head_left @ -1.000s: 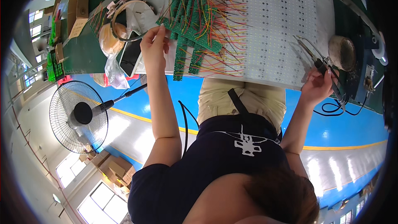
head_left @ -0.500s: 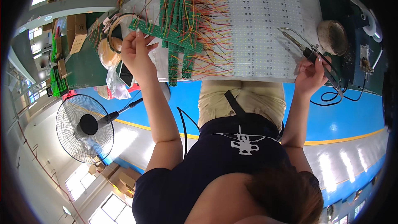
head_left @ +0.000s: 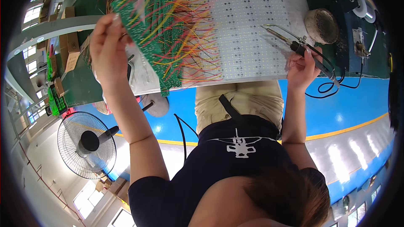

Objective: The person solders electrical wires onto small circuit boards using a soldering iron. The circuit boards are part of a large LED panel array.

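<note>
My left hand (head_left: 110, 54) pinches one end of a long green circuit board strip (head_left: 141, 38) with red and yellow wires. That strip is raised and tilted above other green strips (head_left: 170, 38) lying side by side, which it partly hides. In my right hand (head_left: 303, 69) is a soldering iron (head_left: 297, 48) with a thin metal tube fixed along it. Its tip points left over a white sheet of small boards with rows of dots (head_left: 248, 25). The tip looks apart from the wires.
A round, worn pot (head_left: 321, 26) stands right of the white sheet. Beyond it are a spool (head_left: 368, 14) and a small metal holder (head_left: 360, 44). The iron's black cable (head_left: 336, 90) loops over the table's front edge. A standing fan (head_left: 87, 145) is at the left.
My left hand has lifted the strip up and to the left, with its wires trailing. The right hand holds the iron much as before. The whole view has shifted slightly.
</note>
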Action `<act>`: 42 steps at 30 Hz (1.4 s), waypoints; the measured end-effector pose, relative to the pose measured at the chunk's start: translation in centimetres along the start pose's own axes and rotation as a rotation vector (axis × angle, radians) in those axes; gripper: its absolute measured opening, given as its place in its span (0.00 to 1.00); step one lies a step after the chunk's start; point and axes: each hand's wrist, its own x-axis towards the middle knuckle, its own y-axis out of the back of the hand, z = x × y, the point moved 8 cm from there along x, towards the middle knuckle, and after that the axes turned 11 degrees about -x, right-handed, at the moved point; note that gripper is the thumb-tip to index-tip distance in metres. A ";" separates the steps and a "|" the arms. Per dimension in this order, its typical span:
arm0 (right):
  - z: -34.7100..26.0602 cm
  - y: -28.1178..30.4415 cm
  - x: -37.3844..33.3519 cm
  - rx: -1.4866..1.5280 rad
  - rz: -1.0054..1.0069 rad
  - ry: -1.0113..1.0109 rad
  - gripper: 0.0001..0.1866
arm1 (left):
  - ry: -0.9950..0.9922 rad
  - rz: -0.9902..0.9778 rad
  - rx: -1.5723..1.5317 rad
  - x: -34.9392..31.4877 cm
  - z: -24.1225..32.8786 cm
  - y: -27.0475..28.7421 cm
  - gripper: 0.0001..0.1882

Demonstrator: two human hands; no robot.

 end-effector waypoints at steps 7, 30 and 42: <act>0.1 0.6 0.1 -0.041 0.037 0.002 0.04 | 0.397 -0.222 0.179 2.1 -9.9 -4.3 0.13; -3.7 -5.4 2.9 -0.043 -0.078 -0.015 0.07 | -0.421 -0.495 1.005 5.3 -5.6 -7.3 0.06; -2.8 -8.8 6.7 -0.022 -0.215 0.088 0.07 | -0.481 -0.775 1.187 6.3 -7.6 -8.6 0.06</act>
